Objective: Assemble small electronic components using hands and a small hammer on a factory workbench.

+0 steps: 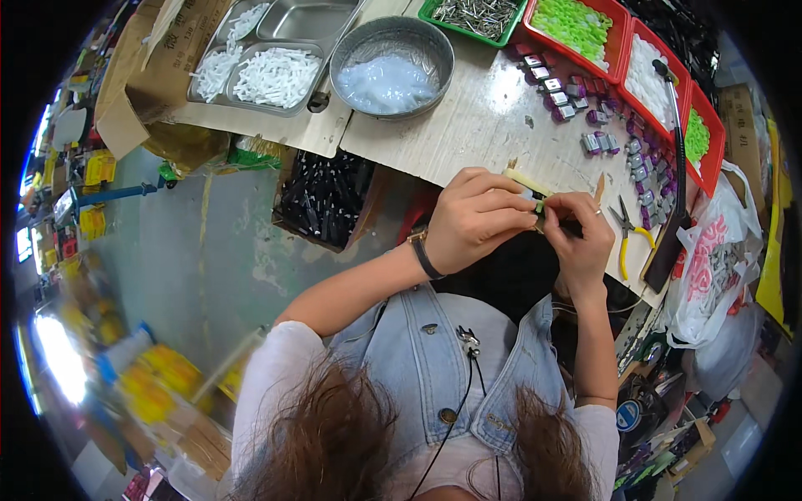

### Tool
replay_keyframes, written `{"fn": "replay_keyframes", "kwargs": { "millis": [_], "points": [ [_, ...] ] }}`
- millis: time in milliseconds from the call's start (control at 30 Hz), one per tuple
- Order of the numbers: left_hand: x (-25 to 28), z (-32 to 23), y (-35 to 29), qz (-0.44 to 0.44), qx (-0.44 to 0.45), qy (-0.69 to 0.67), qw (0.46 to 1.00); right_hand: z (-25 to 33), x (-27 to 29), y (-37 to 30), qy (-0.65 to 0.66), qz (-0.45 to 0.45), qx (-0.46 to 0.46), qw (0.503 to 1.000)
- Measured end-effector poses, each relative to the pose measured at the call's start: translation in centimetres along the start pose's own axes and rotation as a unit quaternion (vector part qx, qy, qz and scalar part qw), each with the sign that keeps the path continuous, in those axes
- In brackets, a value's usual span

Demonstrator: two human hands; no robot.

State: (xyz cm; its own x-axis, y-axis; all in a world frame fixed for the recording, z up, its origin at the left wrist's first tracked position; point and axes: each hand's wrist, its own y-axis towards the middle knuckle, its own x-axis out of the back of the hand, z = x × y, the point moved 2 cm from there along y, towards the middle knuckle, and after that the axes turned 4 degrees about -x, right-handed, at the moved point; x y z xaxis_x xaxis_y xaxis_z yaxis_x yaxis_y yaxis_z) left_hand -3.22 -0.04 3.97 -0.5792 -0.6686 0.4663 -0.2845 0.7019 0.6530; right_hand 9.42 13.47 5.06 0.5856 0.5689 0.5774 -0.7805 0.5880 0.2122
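Going by the yellow-handled pliers (627, 231) on the counter (484, 125): the small green-and-black part (540, 206) is a bit left of them, up between both hands. Left hand (484, 213) is on its far side from the pliers, grip pinching the part, though the thumb's hidden. Right hand (581, 232) is just beside the pliers, and its grip is pinching the same part, thumb against index finger, so most of it is covered. Loads of purple-and-silver pieces (648, 198) sit right of the pliers and beyond them, red trays (710, 171) further out. Metal bowl (393, 35) is well off to the pliers' left.
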Motion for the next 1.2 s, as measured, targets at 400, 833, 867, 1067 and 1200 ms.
{"fn": "replay_keyframes", "kwargs": {
  "millis": [400,833,867,1067,1200],
  "points": [
    [-0.6,-0.3,1.7,0.157,-0.038,0.088,0.983,0.8,1.2,0.8,-0.128,0.057,0.082,0.987],
    [4.1,-1.0,4.0,0.075,0.193,-0.065,0.976,-7.8,9.3,18.3,-0.368,-0.059,-0.042,0.927],
    [4.1,-1.6,4.1,0.059,0.238,-0.104,0.964,-7.9,9.4,18.7,-0.384,-0.055,-0.042,0.921],
    [0.7,-2.4,5.1,0.024,0.487,-0.493,0.720,-5.9,9.8,17.4,-0.267,-0.105,-0.006,0.958],
    [-1.5,-2.3,4.5,-0.002,0.500,-0.568,0.654,1.3,5.5,6.5,0.214,0.034,-0.124,0.968]
  ]
}}
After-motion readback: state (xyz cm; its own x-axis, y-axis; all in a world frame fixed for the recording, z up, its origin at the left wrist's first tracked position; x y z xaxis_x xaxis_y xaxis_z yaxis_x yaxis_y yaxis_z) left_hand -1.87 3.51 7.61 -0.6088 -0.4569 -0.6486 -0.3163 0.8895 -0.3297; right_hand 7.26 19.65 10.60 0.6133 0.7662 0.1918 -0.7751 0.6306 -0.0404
